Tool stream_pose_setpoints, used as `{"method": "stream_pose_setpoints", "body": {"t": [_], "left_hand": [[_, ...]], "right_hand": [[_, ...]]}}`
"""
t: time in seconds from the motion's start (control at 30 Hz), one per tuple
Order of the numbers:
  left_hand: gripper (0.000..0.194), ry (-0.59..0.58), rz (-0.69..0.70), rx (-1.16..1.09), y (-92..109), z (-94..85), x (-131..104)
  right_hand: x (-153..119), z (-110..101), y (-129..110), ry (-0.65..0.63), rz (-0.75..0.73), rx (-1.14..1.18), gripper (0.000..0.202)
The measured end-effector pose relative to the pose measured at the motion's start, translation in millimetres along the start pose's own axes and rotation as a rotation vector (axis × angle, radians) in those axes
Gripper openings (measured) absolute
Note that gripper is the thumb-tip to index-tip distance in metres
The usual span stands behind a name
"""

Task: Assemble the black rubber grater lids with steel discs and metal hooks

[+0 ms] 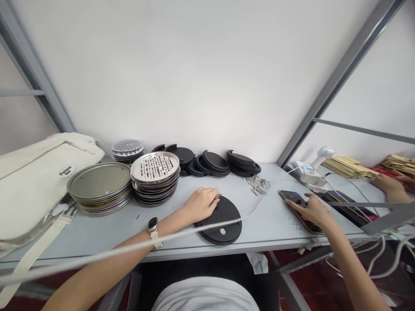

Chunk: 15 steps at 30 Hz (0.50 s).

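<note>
My left hand point(202, 203) is closed and rests on the upper left of a round black disc point(223, 220) with a small round sticker. Whatever its fingers may hold is hidden; a small bit of metal shows by the fingertips. On the right, my right hand point(314, 210) has its fingers apart over a phone point(301, 207) lying on the table, one finger reaching onto the lit screen. Small metal hooks point(257, 185) lie in a loose pile between the hands, further back. Behind them are overlapping black discs with raised rims point(212, 160).
Left stand stacks of metal discs point(100, 179) and slotted grater discs point(154, 167), beside a cream bag point(42, 177). A white cord point(181, 233) crosses in front. Right are a metal post point(324, 90), chargers point(309, 175), wooden strips point(348, 166) and another person's hand point(389, 185).
</note>
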<state>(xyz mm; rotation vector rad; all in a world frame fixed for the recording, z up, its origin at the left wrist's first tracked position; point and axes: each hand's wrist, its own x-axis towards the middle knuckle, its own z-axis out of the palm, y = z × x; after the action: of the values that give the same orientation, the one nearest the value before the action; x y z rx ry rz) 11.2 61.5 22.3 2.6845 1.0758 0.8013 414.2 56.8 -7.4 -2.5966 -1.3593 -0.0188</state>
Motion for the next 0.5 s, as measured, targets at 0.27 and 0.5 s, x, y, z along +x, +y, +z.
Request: {"method": "stream_pose_setpoints", "body": {"t": [0.27, 0.5], "left_hand": [[0.011, -0.026, 0.006, -0.043, -2.2, 0.7, -0.5], [0.013, -0.034, -0.034, -0.074, -1.7, 0.0, -1.3]], "right_hand": [[-1.4, -7.9, -19.3, -0.011, 0.04, -0.089, 0.078], [1.8, -8.7, -15.2, -0.013, -0.022, -0.046, 0.08]]}}
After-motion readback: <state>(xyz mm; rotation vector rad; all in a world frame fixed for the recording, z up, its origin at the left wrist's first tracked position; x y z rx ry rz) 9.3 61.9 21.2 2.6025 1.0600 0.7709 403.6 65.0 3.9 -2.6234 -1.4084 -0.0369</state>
